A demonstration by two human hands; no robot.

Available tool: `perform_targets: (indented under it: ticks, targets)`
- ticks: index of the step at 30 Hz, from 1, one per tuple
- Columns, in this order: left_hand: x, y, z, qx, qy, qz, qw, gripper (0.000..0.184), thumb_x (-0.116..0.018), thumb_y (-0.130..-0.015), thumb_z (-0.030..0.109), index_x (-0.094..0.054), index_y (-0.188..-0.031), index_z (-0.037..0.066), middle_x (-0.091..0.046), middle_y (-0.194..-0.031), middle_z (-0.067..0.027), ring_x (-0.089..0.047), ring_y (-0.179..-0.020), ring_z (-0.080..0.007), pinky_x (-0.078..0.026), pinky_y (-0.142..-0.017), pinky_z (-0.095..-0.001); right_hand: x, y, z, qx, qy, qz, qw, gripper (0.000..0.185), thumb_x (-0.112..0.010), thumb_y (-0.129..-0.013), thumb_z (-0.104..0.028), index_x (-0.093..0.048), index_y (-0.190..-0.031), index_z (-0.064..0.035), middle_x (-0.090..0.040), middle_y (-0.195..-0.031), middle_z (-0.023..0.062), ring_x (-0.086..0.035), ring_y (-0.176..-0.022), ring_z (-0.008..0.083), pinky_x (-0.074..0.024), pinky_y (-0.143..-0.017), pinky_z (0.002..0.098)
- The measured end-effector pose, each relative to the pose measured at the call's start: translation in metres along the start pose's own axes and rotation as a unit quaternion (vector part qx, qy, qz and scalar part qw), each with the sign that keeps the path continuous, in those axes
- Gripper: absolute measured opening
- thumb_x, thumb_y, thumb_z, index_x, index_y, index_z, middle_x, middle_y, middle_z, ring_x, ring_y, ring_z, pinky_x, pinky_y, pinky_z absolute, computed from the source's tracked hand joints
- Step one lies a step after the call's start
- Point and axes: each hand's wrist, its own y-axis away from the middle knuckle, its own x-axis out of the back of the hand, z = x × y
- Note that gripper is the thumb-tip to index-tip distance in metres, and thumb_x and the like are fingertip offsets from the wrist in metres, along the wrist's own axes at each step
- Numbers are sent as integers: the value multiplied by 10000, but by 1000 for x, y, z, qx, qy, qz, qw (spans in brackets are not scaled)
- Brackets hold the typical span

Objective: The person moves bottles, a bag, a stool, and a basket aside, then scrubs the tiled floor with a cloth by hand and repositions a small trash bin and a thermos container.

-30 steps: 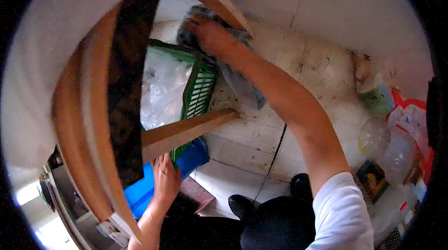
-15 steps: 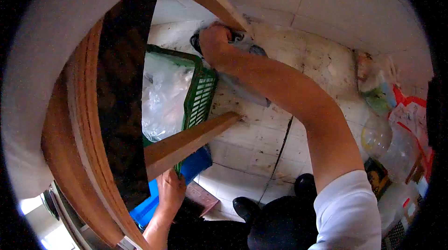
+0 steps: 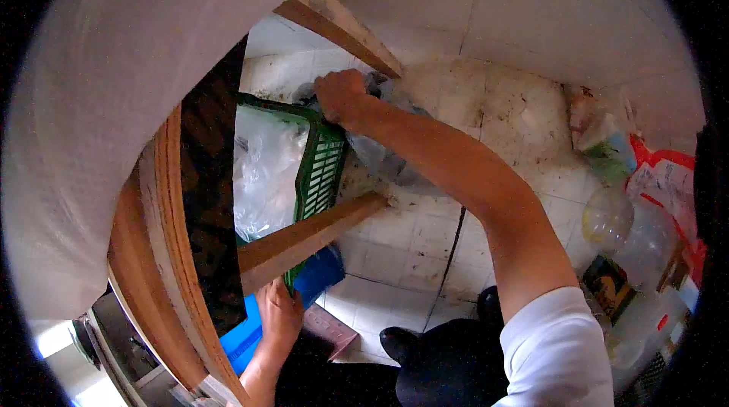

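A green basket with clear plastic bags inside stands under a wooden frame, partly hidden by it. My left hand is closed round the near edge of the basket, just below a wooden leg. Beyond the basket's far corner, my right hand is closed on a greyish plastic bag, which lies on the floor under my forearm. A blue object shows beneath the basket, close to my left hand.
Another wooden leg stands near the wall. The tiled floor is stained. On the right lie a red and white bag, a clear plastic bottle and a black box. A pinkish box sits near my legs.
My right hand has drawn nearer along the basket's far side, with the greyish bag. My left hand stays at the basket's edge. The view has shifted slightly.
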Motion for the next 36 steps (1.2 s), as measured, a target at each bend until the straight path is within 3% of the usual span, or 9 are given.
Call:
perform_targets:
  ticks: [4, 7, 13, 16, 17, 22, 27, 33, 36]
  targets:
    - [-3, 6, -2, -8, -17, 15, 1000, 643, -601, -678, -85, -528, -1313, -15, -624, -1214, -231, -562, -1178, -431, -381, -1066, -534, -16, -35, 4, -102, 60, 331, 936, 429, -623, -874, -160, -571, -1288, -61, -650, -1157, 249, -667, -1037, 417, -550, -851, 493]
    - [4, 0, 3, 3, -8, 0, 1000, 594, -588, -684, -78, -550, -1273, -12, -630, -1187, -232, -564, -1156, -434, -386, -1052, -531, -31, -28, 14, -102, 155, 403, 896, 436, -610, -895, -152, -555, -1317, -58, -651, -1143, 262, -664, -1055, 408, -558, -824, 503]
    - [1, 6, 5, 7, 5, 10, 1000, 528, -601, -680, -57, -567, -1204, -11, -632, -1121, -236, -571, -1099, -442, -391, -1039, -530, 19, -11, 6, -29, -33, 25, 999, 397, -603, -914, -184, -609, -1285, -44, -666, -1137, 211, -660, -1040, 381, -553, -814, 525]
    - [-1, 1, 3, -3, -9, 29, 1000, 550, -607, -665, -61, -565, -1212, -13, -631, -1114, -237, -574, -1098, -441, -391, -1042, -530, 62, 9, -26, -37, 138, 19, 990, 363, -604, -905, -180, -642, -1241, -46, -642, -1207, 199, -624, -1114, 376, -545, -832, 525]
    - [-3, 1, 2, -5, -11, 34, 999, 563, -608, -660, -64, -563, -1219, -14, -631, -1116, -238, -574, -1101, -440, -391, -1044, -529, 24, -21, -24, -54, 103, 171, 978, 414, -615, -890, -174, -619, -1283, -43, -586, -1304, 212, -558, -1221, 367, -529, -882, 539]
    - [2, -3, 5, -28, 2, 20, 999, 613, -598, -646, -75, -545, -1254, -26, -624, -1137, -246, -565, -1134, -445, -395, -1045, -523, -37, -36, 22, -68, 190, 320, 926, 443, -629, -878, -157, -586, -1300, -26, -554, -1330, 217, -553, -1208, 370, -531, -922, 458]
    - [3, 4, -1, 2, -2, -13, 1000, 636, -599, -645, -72, -534, -1275, -17, -622, -1160, -247, -559, -1162, -443, -391, -1054, -516, -19, -8, 9, -128, 168, 248, 945, 449, -636, -882, -145, -582, -1306, -8, -646, -1200, 188, -644, -1092, 362, -562, -875, 457]
    - [-6, 3, -3, -7, -7, 12, 1000, 654, -607, -656, -59, -518, -1304, -32, -615, -1189, -255, -548, -1171, -458, -381, -1071, -530, 42, -9, -1, -1, -39, 2, 999, 414, -579, -902, -129, -603, -1304, -35, -648, -1252, 190, -616, -1174, 431, -548, -914, 513]
    - [-4, 5, -3, 10, 0, -2, 1000, 674, -611, -662, -59, -508, -1327, -30, -609, -1216, -253, -543, -1181, -461, -372, -1086, -533, -2, -59, 5, 100, -2, 226, 969, 382, -550, -938, -172, -646, -1307, -162, -548, -1422, 189, -532, -1286, 451, -476, -1003, 595]
